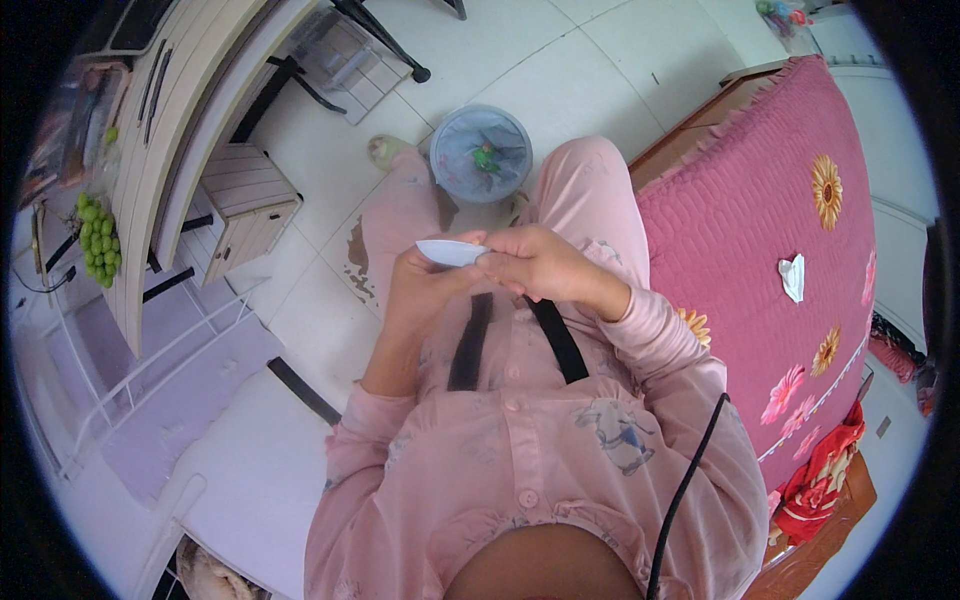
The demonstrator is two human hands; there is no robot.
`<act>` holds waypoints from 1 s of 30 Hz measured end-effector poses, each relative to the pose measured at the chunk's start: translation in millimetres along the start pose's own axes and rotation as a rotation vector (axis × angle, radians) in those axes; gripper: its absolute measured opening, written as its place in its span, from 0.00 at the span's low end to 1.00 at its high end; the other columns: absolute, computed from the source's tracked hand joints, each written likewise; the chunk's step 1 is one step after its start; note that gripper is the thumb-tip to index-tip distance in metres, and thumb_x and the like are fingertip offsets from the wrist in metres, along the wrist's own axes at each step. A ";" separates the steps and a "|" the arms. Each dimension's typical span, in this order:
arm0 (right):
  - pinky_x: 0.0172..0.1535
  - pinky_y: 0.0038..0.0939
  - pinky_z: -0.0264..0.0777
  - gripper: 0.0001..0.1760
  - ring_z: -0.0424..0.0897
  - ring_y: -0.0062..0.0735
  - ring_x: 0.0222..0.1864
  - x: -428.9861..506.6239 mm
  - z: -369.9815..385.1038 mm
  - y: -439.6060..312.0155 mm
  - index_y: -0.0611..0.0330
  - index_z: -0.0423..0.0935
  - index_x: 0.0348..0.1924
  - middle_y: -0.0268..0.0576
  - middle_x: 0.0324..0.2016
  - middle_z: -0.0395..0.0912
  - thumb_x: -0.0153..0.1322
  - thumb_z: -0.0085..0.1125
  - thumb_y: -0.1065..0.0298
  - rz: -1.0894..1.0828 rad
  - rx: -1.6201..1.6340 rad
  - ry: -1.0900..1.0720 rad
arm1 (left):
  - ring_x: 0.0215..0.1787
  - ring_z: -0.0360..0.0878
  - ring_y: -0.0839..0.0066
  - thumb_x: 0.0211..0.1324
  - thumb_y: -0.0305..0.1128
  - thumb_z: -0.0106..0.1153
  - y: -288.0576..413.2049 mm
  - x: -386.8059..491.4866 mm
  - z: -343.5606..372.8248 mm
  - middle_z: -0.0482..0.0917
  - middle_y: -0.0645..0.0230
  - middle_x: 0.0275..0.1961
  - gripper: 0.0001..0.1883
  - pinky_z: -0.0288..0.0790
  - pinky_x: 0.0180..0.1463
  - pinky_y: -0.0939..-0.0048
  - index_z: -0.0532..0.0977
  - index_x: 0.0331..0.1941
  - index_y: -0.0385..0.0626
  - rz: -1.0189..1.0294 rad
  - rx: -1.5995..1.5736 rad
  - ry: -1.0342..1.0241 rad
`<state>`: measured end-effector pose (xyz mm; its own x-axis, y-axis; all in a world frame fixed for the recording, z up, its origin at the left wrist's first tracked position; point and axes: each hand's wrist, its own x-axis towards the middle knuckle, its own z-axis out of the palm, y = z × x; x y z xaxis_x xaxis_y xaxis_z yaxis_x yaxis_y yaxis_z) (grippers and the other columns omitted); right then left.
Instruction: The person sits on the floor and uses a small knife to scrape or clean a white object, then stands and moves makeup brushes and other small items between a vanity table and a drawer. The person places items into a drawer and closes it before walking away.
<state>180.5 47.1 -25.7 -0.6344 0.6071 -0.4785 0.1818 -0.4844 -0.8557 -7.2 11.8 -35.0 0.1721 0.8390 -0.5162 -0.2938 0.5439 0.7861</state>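
In front of my lap, both hands meet around a small, thin white object (448,253) with a curved lower edge. Its exact kind cannot be made out. My right hand (551,262) pinches the object's right end between thumb and fingers. Around its left side curls my left hand (424,289), with the thumb reaching below it toward the right fingers. The inner fingers and part of the object are hidden. Beyond the hands, between my legs, a round waste bin (442,184) stands on the floor, with a liner and a bright green wrapper (486,157) inside.
A bed with a pink floral quilt (720,247) lies on the right, bearing a crumpled white tissue (792,277). At left, green grapes (97,240) rest on a wooden desk (127,300) above a small cabinet (251,199). Brown patches (358,255) mark the tiled floor. A black cable (682,495) crosses my right sleeve.
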 end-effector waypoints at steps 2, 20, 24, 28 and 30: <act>0.23 0.31 0.65 0.13 0.70 0.26 0.16 4.3 -4.4 2.2 0.60 0.76 0.36 0.38 0.15 0.70 0.71 0.51 0.59 -0.119 -0.072 0.056 | 0.26 0.72 0.84 0.46 0.23 0.68 -1.9 7.2 -1.0 0.81 0.69 0.33 0.18 0.63 0.25 0.82 0.78 0.44 0.38 -0.024 0.000 0.025; 0.17 0.23 0.59 0.14 0.66 0.17 0.13 41.0 -37.2 11.6 0.61 0.72 0.28 0.30 0.13 0.67 0.73 0.49 0.60 0.142 0.130 -0.104 | 0.38 0.78 0.80 0.46 0.21 0.68 -6.5 49.1 -12.3 0.81 0.62 0.48 0.22 0.70 0.32 0.80 0.76 0.48 0.37 -0.098 -0.044 0.000; 0.18 0.23 0.60 0.14 0.67 0.18 0.14 41.7 -34.9 14.2 0.61 0.73 0.30 0.29 0.13 0.67 0.73 0.49 0.60 0.127 0.141 -0.088 | 0.31 0.76 0.80 0.46 0.23 0.68 -9.9 48.8 -14.0 0.82 0.64 0.42 0.20 0.66 0.27 0.80 0.76 0.47 0.37 -0.086 -0.046 0.017; 0.22 0.28 0.64 0.14 0.70 0.23 0.16 41.6 -30.8 17.2 0.62 0.75 0.34 0.35 0.14 0.69 0.72 0.50 0.59 0.019 -0.037 0.039 | 0.25 0.72 0.82 0.48 0.25 0.68 -9.4 48.2 -12.1 0.82 0.67 0.35 0.18 0.62 0.24 0.81 0.78 0.45 0.37 -0.107 -0.069 0.014; 0.24 0.31 0.66 0.15 0.72 0.26 0.17 41.8 -30.3 18.0 0.62 0.76 0.35 0.38 0.14 0.70 0.72 0.51 0.59 -0.032 -0.148 0.089 | 0.24 0.70 0.83 0.48 0.25 0.68 -7.8 48.5 -10.7 0.81 0.68 0.33 0.17 0.61 0.24 0.81 0.78 0.44 0.37 -0.132 -0.050 0.026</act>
<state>180.0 82.9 -67.1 -0.5741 0.6771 -0.4604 0.2756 -0.3697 -0.8874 -6.6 48.0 -69.8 0.1880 0.7592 -0.6231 -0.3169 0.6474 0.6932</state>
